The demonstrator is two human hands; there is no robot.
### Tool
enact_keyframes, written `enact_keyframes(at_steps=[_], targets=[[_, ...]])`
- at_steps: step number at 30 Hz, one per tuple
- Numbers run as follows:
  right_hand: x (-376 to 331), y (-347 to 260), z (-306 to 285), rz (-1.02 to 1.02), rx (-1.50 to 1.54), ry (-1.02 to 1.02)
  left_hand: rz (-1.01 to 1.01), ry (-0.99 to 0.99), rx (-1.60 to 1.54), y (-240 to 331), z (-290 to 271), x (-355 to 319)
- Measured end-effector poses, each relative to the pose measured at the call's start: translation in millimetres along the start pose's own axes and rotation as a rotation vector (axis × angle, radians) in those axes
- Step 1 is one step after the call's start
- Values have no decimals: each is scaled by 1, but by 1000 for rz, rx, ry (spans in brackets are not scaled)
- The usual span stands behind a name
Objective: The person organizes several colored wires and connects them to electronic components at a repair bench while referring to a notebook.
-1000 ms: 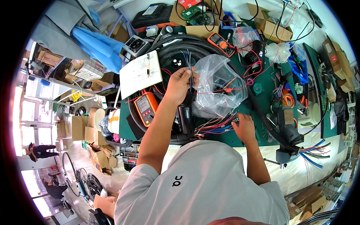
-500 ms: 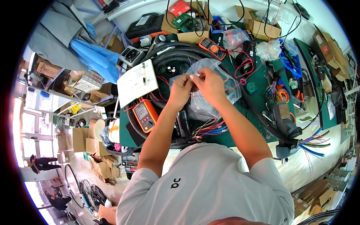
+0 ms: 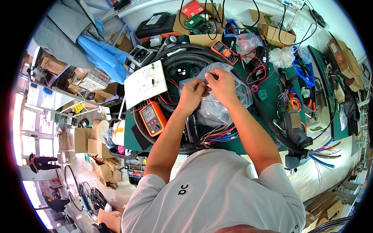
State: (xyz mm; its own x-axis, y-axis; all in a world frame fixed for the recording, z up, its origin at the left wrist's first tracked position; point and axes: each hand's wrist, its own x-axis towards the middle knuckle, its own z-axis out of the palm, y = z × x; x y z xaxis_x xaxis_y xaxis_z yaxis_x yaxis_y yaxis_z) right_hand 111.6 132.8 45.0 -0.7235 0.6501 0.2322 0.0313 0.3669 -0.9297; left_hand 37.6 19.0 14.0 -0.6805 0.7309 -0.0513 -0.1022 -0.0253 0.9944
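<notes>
Over black tyre (image 3: 182, 58): left hand (image 3: 193, 93), right hand (image 3: 221, 83) pinching clear bag (image 3: 217, 108).

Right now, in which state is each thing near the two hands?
Clear plastic bag: crumpled, held up by both hands.
Left hand: fingers pinched on the bag.
Right hand: fingers pinched on the bag.
Orange handheld multimeter: lying flat, screen up.
White paper sheet: lying flat.
</notes>
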Motion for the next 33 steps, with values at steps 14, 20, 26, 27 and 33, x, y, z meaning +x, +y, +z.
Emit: enact_keyframes(at_steps=[14, 20, 26, 27, 33], targets=[[0, 7, -9, 160, 353, -113, 39, -70, 6, 1, -5, 0], [-2, 20, -9, 143, 169, -134, 37, -101, -9, -10, -20, 9], [-8, 38, -2, 131, -22, -249, 28, -185, 45, -21, -35, 11], [-8, 32, -3, 156, -34, -283, 26, -183, 57, -22, -37, 11], [-8, 34, 2, 167, -46, -322, 12, -169, 30, -23, -39, 6]])
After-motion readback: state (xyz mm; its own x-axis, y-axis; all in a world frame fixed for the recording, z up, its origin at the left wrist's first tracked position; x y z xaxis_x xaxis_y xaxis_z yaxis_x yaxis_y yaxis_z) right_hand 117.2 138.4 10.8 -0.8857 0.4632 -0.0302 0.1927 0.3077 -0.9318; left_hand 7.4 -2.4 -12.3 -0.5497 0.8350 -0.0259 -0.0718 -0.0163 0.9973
